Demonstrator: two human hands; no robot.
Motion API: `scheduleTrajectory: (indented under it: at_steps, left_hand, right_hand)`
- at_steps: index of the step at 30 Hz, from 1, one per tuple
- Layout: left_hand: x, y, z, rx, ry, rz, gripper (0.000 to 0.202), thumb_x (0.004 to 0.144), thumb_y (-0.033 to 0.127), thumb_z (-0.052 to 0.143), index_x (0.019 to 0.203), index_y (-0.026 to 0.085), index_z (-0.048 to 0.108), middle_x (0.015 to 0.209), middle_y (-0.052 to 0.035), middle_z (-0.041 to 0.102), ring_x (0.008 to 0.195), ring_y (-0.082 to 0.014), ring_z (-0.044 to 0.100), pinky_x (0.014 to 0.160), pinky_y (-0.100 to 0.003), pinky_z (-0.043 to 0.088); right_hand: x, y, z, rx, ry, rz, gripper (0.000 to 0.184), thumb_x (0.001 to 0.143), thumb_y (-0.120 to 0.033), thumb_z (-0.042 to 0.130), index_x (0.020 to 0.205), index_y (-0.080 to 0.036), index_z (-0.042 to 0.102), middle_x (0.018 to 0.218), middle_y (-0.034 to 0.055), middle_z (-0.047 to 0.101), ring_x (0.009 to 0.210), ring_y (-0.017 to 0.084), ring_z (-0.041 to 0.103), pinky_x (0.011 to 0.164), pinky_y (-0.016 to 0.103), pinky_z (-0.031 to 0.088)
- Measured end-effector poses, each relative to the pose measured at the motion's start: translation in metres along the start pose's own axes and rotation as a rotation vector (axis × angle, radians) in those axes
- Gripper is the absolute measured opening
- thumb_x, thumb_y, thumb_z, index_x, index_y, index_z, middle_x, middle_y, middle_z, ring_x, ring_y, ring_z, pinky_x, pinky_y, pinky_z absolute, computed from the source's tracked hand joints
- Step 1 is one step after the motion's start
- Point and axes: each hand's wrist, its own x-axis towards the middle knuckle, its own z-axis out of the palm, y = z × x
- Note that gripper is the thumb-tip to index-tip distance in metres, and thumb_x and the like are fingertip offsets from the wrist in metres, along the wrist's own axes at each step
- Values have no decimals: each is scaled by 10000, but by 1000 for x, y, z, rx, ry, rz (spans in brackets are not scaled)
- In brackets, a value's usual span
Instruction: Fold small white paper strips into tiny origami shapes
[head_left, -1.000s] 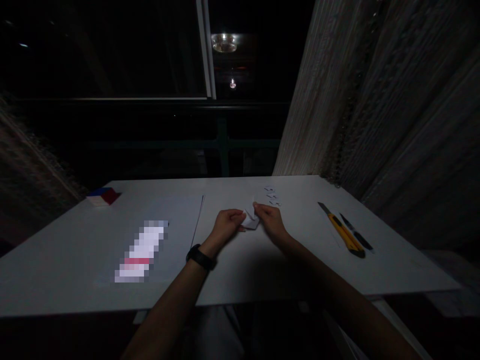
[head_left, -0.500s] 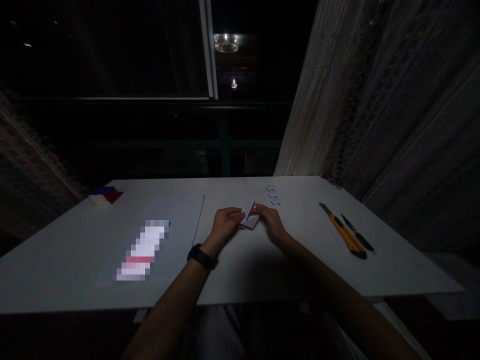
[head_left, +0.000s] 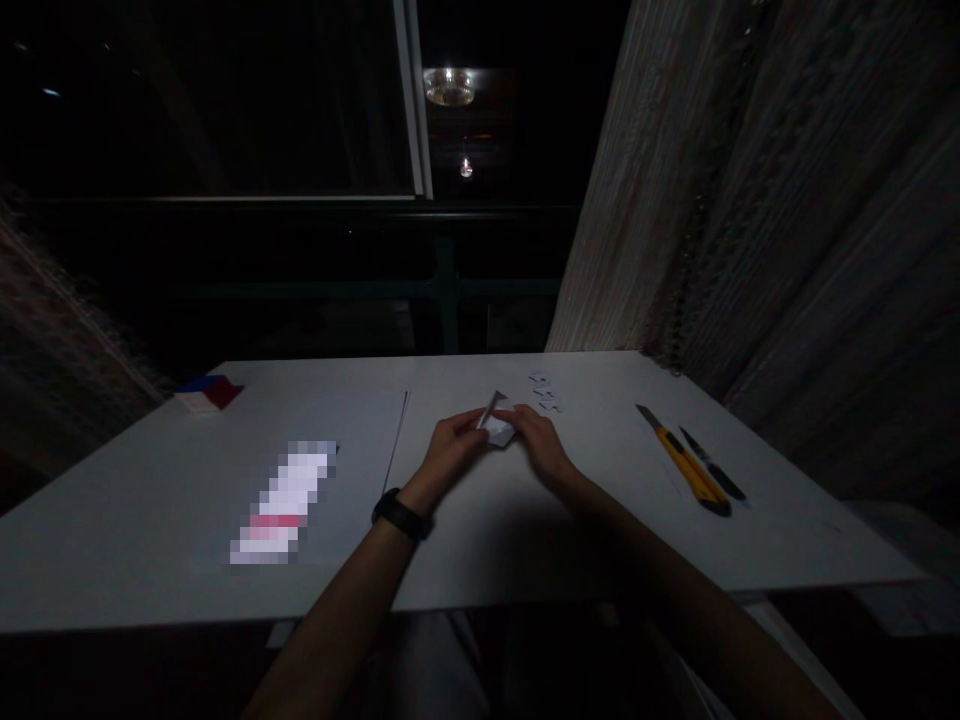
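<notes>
A small folded piece of white paper (head_left: 498,427) is pinched between both hands just above a white table (head_left: 525,540). My left hand (head_left: 451,450), with a black watch on its wrist, grips the paper's left side with closed fingers. From the right, my right hand (head_left: 541,443) holds the other side, fingers pressed together on it. A few small white paper scraps (head_left: 544,393) lie just beyond the hands.
A yellow utility knife (head_left: 686,463) and a black pen-like tool (head_left: 712,465) lie at the right. A sheet of paper (head_left: 352,440) and a blurred packet (head_left: 281,503) lie left of the hands. A red and blue block (head_left: 206,391) sits at the far left corner. Curtains hang right.
The paper piece has been turned and pressed flatter between the fingers. Both hands have closed in on it and stayed at the table's middle.
</notes>
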Motion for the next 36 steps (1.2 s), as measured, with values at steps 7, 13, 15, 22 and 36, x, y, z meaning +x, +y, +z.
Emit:
scheduleTrajectory:
  at_steps: [7, 13, 15, 22, 36]
  left_hand:
    - [4, -3, -3, 25, 187, -18, 364, 601, 237, 687, 937, 98, 671, 882, -125, 681, 738, -184, 618, 670, -291, 480]
    - [4, -2, -4, -102, 288, -60, 319, 587, 241, 695, 867, 89, 681, 824, -110, 682, 687, -160, 610, 635, -271, 472]
    - [4, -1, -4, -122, 298, -51, 321, 592, 252, 692, 871, 93, 678, 837, -110, 681, 691, -159, 609, 636, -272, 473]
    - [6, 0, -4, 156, 337, 94, 309, 618, 327, 676, 839, 113, 694, 804, -88, 688, 716, -173, 606, 652, -276, 468]
    - [-1, 5, 1, 259, 217, 167, 286, 616, 275, 688, 870, 145, 705, 875, -107, 696, 803, -210, 629, 759, -323, 462]
  right_hand:
    - [-2, -2, 6, 145, -27, 57, 293, 759, -426, 479, 865, -229, 668, 919, 37, 559, 840, 168, 548, 691, 266, 455]
    - [-1, 6, 4, 110, -64, 43, 292, 778, -417, 474, 916, -241, 663, 1003, 34, 563, 878, 160, 549, 690, 261, 452]
    - [-1, 7, 4, 70, -76, -2, 290, 784, -413, 468, 888, -228, 666, 984, 39, 578, 867, 159, 553, 684, 264, 448]
    - [-2, 10, 11, 71, 83, -15, 364, 601, -333, 691, 885, -204, 503, 769, -5, 584, 656, 135, 575, 589, 261, 461]
    - [-4, 4, 10, 200, 49, -2, 584, 610, -315, 674, 1142, -240, 445, 762, -5, 611, 621, 131, 577, 535, 258, 478]
